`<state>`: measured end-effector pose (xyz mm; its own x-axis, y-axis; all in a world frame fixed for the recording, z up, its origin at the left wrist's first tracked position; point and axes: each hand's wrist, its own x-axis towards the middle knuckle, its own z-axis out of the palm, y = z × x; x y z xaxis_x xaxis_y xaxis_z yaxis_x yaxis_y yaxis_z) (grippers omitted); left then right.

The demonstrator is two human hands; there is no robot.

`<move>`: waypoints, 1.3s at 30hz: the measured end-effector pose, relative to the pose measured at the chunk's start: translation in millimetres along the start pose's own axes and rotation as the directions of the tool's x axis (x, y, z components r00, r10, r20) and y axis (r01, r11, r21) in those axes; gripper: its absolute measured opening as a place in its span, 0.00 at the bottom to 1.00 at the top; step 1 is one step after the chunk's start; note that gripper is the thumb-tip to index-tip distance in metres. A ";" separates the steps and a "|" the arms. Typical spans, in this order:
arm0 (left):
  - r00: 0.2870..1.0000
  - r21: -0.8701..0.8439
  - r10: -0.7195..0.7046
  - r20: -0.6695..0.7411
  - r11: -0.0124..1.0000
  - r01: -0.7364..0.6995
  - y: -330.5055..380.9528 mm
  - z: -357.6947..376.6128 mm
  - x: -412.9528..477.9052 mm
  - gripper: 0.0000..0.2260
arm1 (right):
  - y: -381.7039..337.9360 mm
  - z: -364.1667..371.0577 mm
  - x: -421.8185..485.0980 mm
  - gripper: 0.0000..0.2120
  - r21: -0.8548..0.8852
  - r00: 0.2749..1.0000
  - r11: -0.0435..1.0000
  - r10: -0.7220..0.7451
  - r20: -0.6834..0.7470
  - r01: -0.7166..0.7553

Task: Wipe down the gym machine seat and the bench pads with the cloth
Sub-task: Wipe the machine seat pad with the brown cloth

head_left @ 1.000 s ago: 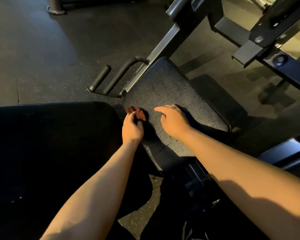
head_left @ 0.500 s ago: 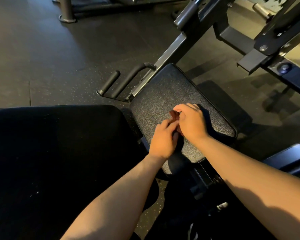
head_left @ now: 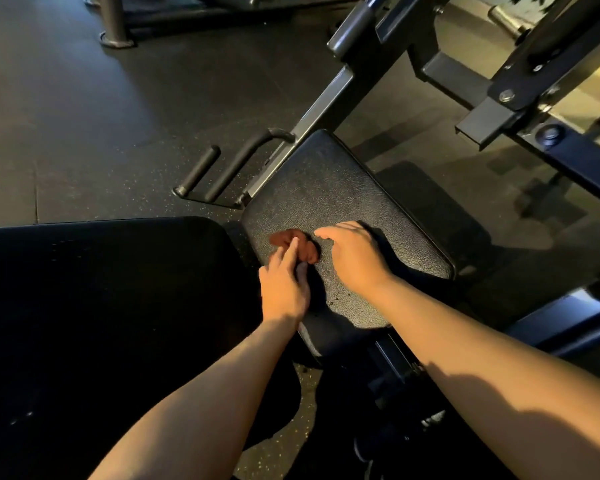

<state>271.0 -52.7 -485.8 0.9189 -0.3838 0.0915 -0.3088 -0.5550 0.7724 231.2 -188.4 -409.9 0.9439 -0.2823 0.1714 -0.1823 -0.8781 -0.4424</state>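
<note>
Seat (head_left: 329,188): black textured pad, angled from near centre toward far right, metal frame (head_left: 312,112) along its far-left edge
Cloth (head_left: 293,244): reddish-brown, bunched on the seat's near-left part
Left hand (head_left: 284,289): fingers stretched onto the cloth, pressing it to the seat
Right hand (head_left: 355,258): palm down on the seat just right of the cloth, fingers curled, apart from it
Bench pad (head_left: 101,306): large, black, near left
Handles (head_left: 219,174): two dark grips, left of the seat
Floor (head_left: 84,116): dark speckled rubber
</note>
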 end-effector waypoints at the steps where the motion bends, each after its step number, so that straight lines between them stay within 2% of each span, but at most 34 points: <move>1: 0.996 -0.008 0.084 0.025 0.996 -0.083 15.7 2.3 -7.3 0.23 | 3.0 -1.4 -3.6 0.22 -0.003 1.000 1.000 0.005 -0.022 -0.005; 3: 0.974 -0.037 0.219 0.061 0.975 -0.217 48.1 8.5 -22.5 0.24 | 9.1 -9.0 -14.3 0.19 -0.016 0.994 0.999 0.040 -0.098 -0.041; 6: 0.935 -0.133 0.335 0.119 0.938 -0.320 75.8 7.9 -34.4 0.26 | 17.7 -26.8 -32.2 0.18 -0.038 0.980 0.996 0.074 -0.186 -0.083; 8: 0.923 -0.256 0.336 0.187 0.924 -0.285 76.0 2.8 -32.7 0.30 | 20.3 -33.6 -41.8 0.18 -0.040 0.985 0.996 0.068 -0.161 -0.076; 10: 0.927 -0.382 0.307 0.216 0.900 -0.209 66.8 -5.7 -27.7 0.33 | 17.0 -32.4 -47.6 0.21 -0.090 0.997 0.996 0.017 -0.075 -0.024; 13: 0.941 -0.408 0.207 0.268 0.909 -0.084 45.9 -18.7 -20.3 0.30 | 5.7 -19.3 -46.2 0.26 -0.175 0.994 0.984 -0.003 0.111 0.023; 15: 0.948 -0.371 0.098 0.302 0.928 0.023 33.1 -29.4 -17.7 0.29 | -7.3 -6.9 -43.6 0.29 -0.232 0.985 0.972 0.011 0.171 0.029; 18: 0.960 -0.233 -0.171 0.222 0.947 0.222 13.5 -39.2 -11.3 0.28 | -31.1 16.8 -52.4 0.23 -0.180 0.961 0.982 -0.014 0.276 0.066; 19: 0.933 -0.177 -0.268 0.242 0.933 0.314 9.0 -42.5 -9.7 0.30 | -36.6 24.7 -59.0 0.21 -0.221 0.939 0.966 -0.049 0.342 0.131; 21: 0.824 -0.093 -0.450 0.346 0.857 0.507 -1.1 -43.5 -9.5 0.31 | -39.0 31.2 -71.1 0.18 -0.328 0.892 0.910 -0.091 0.442 0.256; 23: 0.731 -0.042 -0.549 0.405 0.787 0.615 -7.9 -39.3 -11.8 0.25 | -34.4 22.9 -74.0 0.16 -0.332 0.893 0.908 -0.089 0.442 0.255; 26: 0.723 -0.094 -0.564 0.399 0.759 0.645 -13.6 -33.8 -13.2 0.20 | -24.0 -6.8 -56.2 0.23 -0.323 0.943 0.928 -0.078 0.323 0.187; 28: 0.718 -0.175 -0.564 0.408 0.724 0.667 -19.5 -32.5 -11.2 0.21 | -13.0 -26.7 -36.7 0.25 -0.342 0.988 0.939 0.015 0.153 0.039; 30: 0.719 -0.231 -0.551 0.424 0.701 0.674 -23.9 -32.7 -10.6 0.21 | -7.3 -32.4 -25.4 0.28 -0.346 0.996 0.936 0.082 0.036 -0.065; 31: 0.717 -0.252 -0.550 0.428 0.689 0.679 -25.0 -33.9 -11.0 0.21 | -9.6 -27.8 -24.6 0.30 -0.344 0.995 0.936 0.089 0.037 -0.071; 33: 0.709 -0.303 -0.536 0.458 0.656 0.691 -22.6 -37.4 -12.3 0.21 | -16.8 -6.0 -32.0 0.31 -0.325 0.992 0.946 0.053 0.117 -0.012; 35: 0.706 -0.369 -0.518 0.483 0.611 0.700 -20.7 -38.0 -13.4 0.20 | -24.3 21.9 -44.7 0.27 -0.306 0.967 0.948 -0.009 0.253 0.089; 39: 0.683 -0.442 -0.584 0.438 0.522 0.730 -24.8 -36.5 -7.5 0.18 | -34.0 54.8 -50.7 0.15 -0.250 0.845 0.943 -0.055 0.533 0.219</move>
<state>280.7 -9.1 -482.6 0.7005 -0.2616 -0.6639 0.6176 -0.2439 0.7477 204.7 -123.1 -451.8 0.9538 0.0152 -0.3000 -0.0343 -0.9866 -0.1593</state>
